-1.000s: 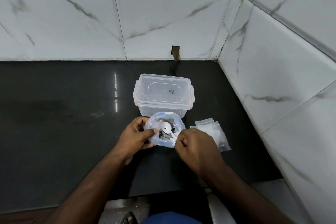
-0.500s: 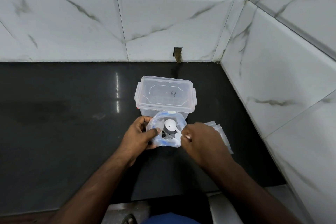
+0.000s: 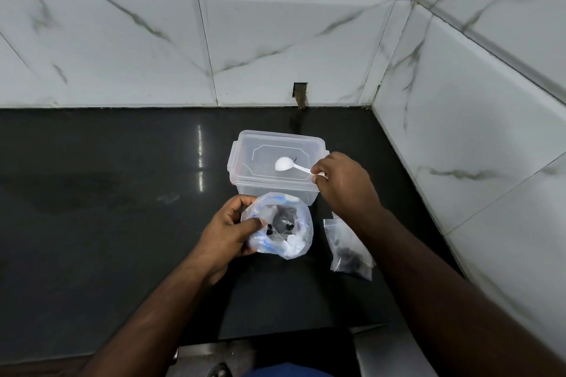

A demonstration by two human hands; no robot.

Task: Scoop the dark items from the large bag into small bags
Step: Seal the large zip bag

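White spoon between right fingertips

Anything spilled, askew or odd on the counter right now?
No spill on the counter. Only oddity: the right hand holds the white spoon over the closed clear container, away from the large bag gripped by the left hand.

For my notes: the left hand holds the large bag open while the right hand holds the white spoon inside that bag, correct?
Not quite. The head view shows the left hand holding the large bag open, but the right hand holds the white spoon over the clear lidded container, outside the bag.
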